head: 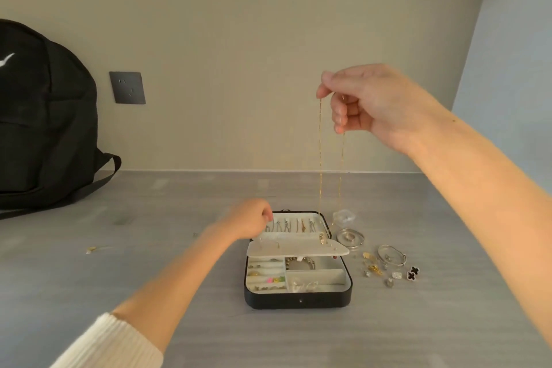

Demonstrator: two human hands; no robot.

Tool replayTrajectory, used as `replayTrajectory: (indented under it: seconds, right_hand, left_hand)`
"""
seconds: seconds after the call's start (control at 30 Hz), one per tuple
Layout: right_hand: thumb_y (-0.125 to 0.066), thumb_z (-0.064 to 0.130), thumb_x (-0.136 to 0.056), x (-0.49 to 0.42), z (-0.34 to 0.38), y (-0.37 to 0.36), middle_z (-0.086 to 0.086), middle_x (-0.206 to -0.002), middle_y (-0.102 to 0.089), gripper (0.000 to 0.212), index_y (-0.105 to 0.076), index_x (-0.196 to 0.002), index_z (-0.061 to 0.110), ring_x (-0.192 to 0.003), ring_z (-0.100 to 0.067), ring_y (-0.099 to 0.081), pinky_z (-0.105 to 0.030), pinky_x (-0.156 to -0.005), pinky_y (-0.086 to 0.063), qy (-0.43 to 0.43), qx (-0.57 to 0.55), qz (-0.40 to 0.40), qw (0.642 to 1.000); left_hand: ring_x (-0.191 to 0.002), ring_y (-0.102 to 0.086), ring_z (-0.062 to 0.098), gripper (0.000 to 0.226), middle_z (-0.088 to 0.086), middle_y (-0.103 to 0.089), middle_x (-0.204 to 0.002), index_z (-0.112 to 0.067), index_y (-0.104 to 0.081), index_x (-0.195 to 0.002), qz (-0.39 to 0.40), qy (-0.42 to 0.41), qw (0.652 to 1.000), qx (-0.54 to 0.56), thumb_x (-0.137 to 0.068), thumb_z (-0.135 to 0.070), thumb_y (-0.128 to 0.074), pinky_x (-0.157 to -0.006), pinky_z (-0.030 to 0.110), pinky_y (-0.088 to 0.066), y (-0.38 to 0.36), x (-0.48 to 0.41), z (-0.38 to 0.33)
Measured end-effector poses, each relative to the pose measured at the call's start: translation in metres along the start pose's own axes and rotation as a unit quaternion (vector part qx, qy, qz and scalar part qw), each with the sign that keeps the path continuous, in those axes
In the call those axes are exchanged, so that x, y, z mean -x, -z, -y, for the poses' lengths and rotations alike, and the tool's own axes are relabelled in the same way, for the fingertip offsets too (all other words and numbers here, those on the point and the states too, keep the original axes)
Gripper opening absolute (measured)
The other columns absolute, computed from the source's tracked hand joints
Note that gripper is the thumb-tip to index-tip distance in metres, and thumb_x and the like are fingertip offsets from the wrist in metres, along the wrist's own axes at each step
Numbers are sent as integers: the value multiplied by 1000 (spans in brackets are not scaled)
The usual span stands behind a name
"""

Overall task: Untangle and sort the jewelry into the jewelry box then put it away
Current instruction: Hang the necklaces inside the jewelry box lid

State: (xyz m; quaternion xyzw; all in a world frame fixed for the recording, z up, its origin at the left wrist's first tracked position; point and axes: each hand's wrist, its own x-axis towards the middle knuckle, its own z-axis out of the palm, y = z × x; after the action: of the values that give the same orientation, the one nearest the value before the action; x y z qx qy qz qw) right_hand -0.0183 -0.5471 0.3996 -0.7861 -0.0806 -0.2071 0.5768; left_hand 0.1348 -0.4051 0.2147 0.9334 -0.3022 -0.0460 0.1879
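Right hand (373, 104) grip pinches gold chain (320, 158), lower end indistinct. Left hand (254, 222) curled at jewelry box (298, 299) lid; grip contents indiscernible.

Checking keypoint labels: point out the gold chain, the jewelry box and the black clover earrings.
gold chain (320, 158): head view, middle of the left hanging strand.
jewelry box (274, 300): head view, black front wall.
black clover earrings (411, 275): head view, the nearer clover.
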Motion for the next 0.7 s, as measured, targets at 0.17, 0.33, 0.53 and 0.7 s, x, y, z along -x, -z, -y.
replayTrajectory:
  seconds: [0.17,0.33,0.53,0.7]
  right_hand:
    - [-53,24,-94,-29,-23,-5,2,-49,-49,25,-62,-74,11,-48,-15,-46,-25,-51,-47,-10,-6,-1,1000]
    - [-53,23,-95,-52,-47,-16,0,-51,-51,24,-61,-76,10,-47,-14,-47,-25,-51,-48,-21,-25,-1,999]
    - [-52,23,-95,-73,-65,-29,-1,-55,-51,24,-60,-77,9,-46,-14,-48,-25,-53,-50,-33,-37,-5,999]
    - [-52,22,-95,-86,-68,-38,0,-53,-52,24,-60,-77,9,-47,-14,-49,-26,-54,-50,-34,-43,-9,998]
  left_hand:
    - [-101,-59,20,28,-1,-64,-95,-26,-63,-94,-43,19,998,-30,-92,-12,-39,-88,32,-42,-32,-16,13]
    - [-96,-54,18,29,-3,-65,-97,-19,-65,-88,-89,-20,995,-26,-92,-17,-36,-89,31,-35,-46,-16,17]
    - [-95,-45,13,25,-6,-59,-96,-18,-61,-91,-208,-63,976,-13,-93,-15,-36,-88,26,-28,-54,-5,16]
    - [-76,-44,11,19,-12,-53,-70,-16,-59,-67,-304,-114,943,72,-80,-9,-46,-73,27,-30,-57,1,20]
